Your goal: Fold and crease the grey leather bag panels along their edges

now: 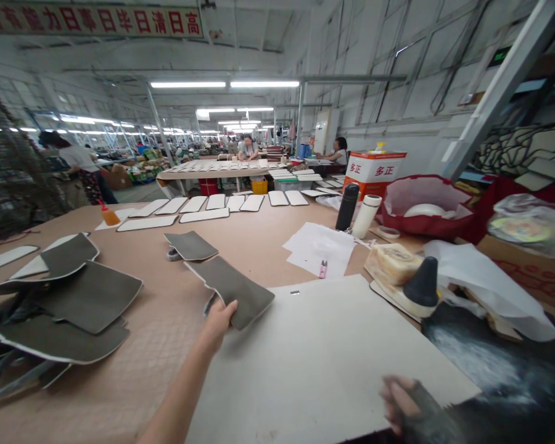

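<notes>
My left hand [219, 322] is closed on the near edge of a dark grey-green, leather-like panel [240, 291], thumb on top. The panel is tilted over the left edge of a large pale board [314, 364]. Just behind it lies a smaller panel [192, 245] of the same colour. My right hand [400, 404] is low at the right, over the board's near right part, with a dark covering around the palm. Its fingers look bent but are smeared by motion, and I cannot make out anything in them. More dark panels [90, 296] are heaped at the left.
Pale dark-edged pieces [206, 214] lie in rows along the table's far side, near a glue bottle [110, 214]. Toward the right are white paper [321, 246], two flasks [365, 216], a black cone [422, 287] and a red bag [425, 203]. Several people work farther back.
</notes>
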A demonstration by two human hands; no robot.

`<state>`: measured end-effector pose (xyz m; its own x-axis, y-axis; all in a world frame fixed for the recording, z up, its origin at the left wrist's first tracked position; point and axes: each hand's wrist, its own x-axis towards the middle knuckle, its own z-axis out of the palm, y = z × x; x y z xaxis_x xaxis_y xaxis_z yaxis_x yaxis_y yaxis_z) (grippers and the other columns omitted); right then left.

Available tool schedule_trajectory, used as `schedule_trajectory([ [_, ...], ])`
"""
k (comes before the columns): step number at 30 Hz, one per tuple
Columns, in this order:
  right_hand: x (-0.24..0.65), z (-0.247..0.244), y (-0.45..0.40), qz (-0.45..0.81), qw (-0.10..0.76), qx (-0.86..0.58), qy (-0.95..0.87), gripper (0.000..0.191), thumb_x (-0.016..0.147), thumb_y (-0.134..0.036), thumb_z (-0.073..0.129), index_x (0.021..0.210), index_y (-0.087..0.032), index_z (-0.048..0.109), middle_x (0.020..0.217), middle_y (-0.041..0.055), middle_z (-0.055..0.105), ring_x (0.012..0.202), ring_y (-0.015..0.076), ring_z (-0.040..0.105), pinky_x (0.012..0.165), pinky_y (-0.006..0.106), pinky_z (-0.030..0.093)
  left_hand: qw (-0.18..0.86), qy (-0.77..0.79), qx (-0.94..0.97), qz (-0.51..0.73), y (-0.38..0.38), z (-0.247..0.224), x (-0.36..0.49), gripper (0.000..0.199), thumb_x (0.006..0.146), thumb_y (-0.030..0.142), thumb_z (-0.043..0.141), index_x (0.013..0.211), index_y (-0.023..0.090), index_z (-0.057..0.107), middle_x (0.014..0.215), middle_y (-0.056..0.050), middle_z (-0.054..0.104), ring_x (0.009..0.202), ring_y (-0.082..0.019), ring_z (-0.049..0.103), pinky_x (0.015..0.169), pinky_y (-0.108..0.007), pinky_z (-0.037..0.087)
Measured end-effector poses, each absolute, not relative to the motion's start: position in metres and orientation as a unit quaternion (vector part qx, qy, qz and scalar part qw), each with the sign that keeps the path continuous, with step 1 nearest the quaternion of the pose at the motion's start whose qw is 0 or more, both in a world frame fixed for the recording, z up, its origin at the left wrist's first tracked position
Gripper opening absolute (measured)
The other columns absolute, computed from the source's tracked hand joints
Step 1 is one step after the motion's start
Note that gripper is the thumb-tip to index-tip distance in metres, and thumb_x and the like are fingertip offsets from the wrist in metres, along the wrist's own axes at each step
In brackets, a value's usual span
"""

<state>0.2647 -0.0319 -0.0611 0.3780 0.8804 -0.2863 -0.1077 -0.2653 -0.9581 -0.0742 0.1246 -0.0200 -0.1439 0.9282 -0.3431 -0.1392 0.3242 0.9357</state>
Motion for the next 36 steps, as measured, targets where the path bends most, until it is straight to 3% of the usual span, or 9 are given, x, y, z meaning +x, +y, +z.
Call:
schedule_trajectory([
  [2,0.242,-0.054,-0.015,0.448,0.523,-0.634,-0.353,0.041,0.061,-0.055,0.064,0.075,-0.017,0.060,0.065,0.0058,0.064,0.053,0.0206,0.060,0.045,0.032,0.050,0.607,0.543,0.369,0.449,0.102,-0.007,-0.065,0.031,0.070,0.022,0.068,0.099,0.016,0.063,0.092,-0.006,0.069,0.085,-0.023,0.063,0.073,-0.033,0.051],
  [4,0.225,-0.040,-0.001,0.359,0.527,-0.634,-0.438,0.038,0.069,-0.051,0.059,0.085,-0.017,0.061,0.082,0.0087,0.065,0.073,0.0227,0.062,0.064,0.036,0.053,0.646,0.493,0.408,0.416,0.083,0.010,-0.058,0.033,0.066,0.027,0.071,0.098,0.016,0.065,0.090,-0.006,0.070,0.083,-0.023,0.063,0.075,-0.033,0.050],
  [8,0.220,-0.013,0.016,0.096,0.572,-0.649,-0.492,0.049,0.078,-0.046,0.051,0.118,-0.017,0.048,0.122,0.0124,0.050,0.108,0.0260,0.050,0.093,0.044,0.040,0.682,0.435,0.489,0.325,0.063,0.041,-0.048,0.031,0.071,0.034,0.067,0.097,0.017,0.068,0.086,-0.004,0.072,0.078,-0.021,0.064,0.072,-0.028,0.048],
  [11,0.229,-0.009,0.020,0.083,0.612,-0.670,-0.411,0.063,0.078,-0.049,0.051,0.132,-0.019,0.033,0.137,0.0126,0.036,0.115,0.0273,0.045,0.098,0.046,0.035,0.695,0.425,0.493,0.305,0.056,0.048,-0.043,0.028,0.073,0.033,0.066,0.098,0.019,0.069,0.085,-0.003,0.072,0.077,-0.020,0.064,0.071,-0.026,0.047],
  [14,0.230,-0.010,0.018,0.297,0.667,-0.592,-0.342,0.059,0.079,-0.054,0.048,0.126,-0.019,0.043,0.130,0.0130,0.046,0.105,0.0256,0.054,0.083,0.040,0.048,0.717,0.417,0.452,0.328,0.050,0.039,-0.034,0.031,0.075,0.033,0.064,0.103,0.022,0.066,0.091,-0.003,0.072,0.079,-0.020,0.064,0.073,-0.028,0.048],
  [17,0.220,-0.006,0.012,0.465,0.643,-0.492,-0.359,0.047,0.082,-0.053,0.046,0.113,-0.019,0.056,0.107,0.0105,0.063,0.086,0.0218,0.062,0.065,0.032,0.053,0.741,0.417,0.394,0.349,0.044,0.024,-0.023,0.034,0.073,0.035,0.065,0.105,0.022,0.066,0.093,-0.005,0.071,0.080,-0.022,0.065,0.073,-0.030,0.049],
  [24,0.210,0.016,0.006,0.397,0.650,-0.483,-0.433,0.035,0.087,-0.041,0.045,0.108,-0.018,0.060,0.107,0.0065,0.064,0.101,0.0194,0.056,0.091,0.033,0.044,0.700,0.476,0.342,0.408,0.021,0.012,-0.006,0.041,0.064,0.039,0.072,0.101,0.023,0.067,0.094,-0.004,0.072,0.087,-0.026,0.065,0.078,-0.035,0.051],
  [31,0.214,0.018,0.007,0.402,0.647,-0.492,-0.422,0.027,0.087,-0.041,0.045,0.094,-0.020,0.061,0.097,0.0062,0.064,0.090,0.0194,0.057,0.084,0.034,0.045,0.616,0.543,0.369,0.435,0.006,0.024,-0.005,0.047,0.053,0.047,0.076,0.093,0.025,0.069,0.095,-0.001,0.072,0.093,-0.028,0.063,0.085,-0.036,0.050],
  [36,0.219,0.017,0.007,0.449,0.648,-0.491,-0.371,0.026,0.080,-0.044,0.054,0.071,-0.020,0.056,0.064,-0.0010,0.057,0.057,0.0121,0.052,0.055,0.025,0.046,0.597,0.561,0.385,0.424,0.004,0.026,-0.006,0.050,0.050,0.051,0.075,0.091,0.023,0.070,0.093,-0.002,0.072,0.096,-0.030,0.062,0.083,-0.037,0.052],
])
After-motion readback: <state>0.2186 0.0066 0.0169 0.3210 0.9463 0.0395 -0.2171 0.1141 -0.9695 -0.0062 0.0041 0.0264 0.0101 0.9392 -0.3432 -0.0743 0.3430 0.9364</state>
